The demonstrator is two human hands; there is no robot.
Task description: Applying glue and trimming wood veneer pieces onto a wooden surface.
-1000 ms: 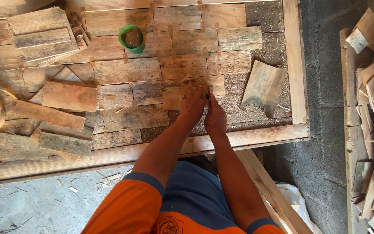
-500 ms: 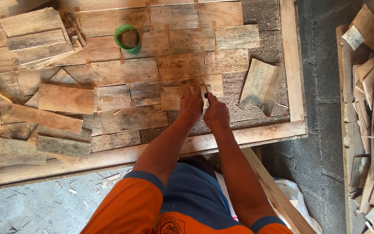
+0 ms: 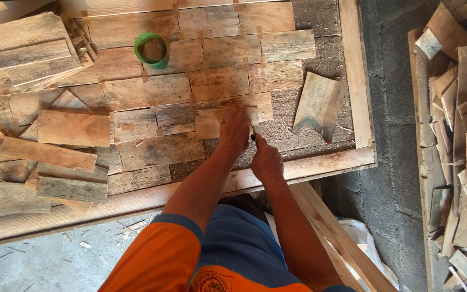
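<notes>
My left hand (image 3: 235, 130) presses down on a short weathered wood piece (image 3: 212, 122) set among the planks of a large framed panel (image 3: 359, 81). Just behind it, my right hand (image 3: 266, 160) is closed around a small dark tool (image 3: 253, 137), whose tip meets the right edge of that piece. The two hands nearly touch. Bare chipboard backing (image 3: 287, 127) shows to the right of the hands. On that backing lies a loose wedge-shaped wood piece (image 3: 320, 106).
A green tape roll (image 3: 152, 50) lies on the laid planks at upper left. Loose planks (image 3: 28, 48) are stacked on the left. A heap of wood offcuts (image 3: 460, 135) stands at the right beyond a concrete floor strip. A long batten (image 3: 331, 232) leans under the panel.
Both hands stay at the same spot on the panel with only small shifts. The view has drifted slightly.
</notes>
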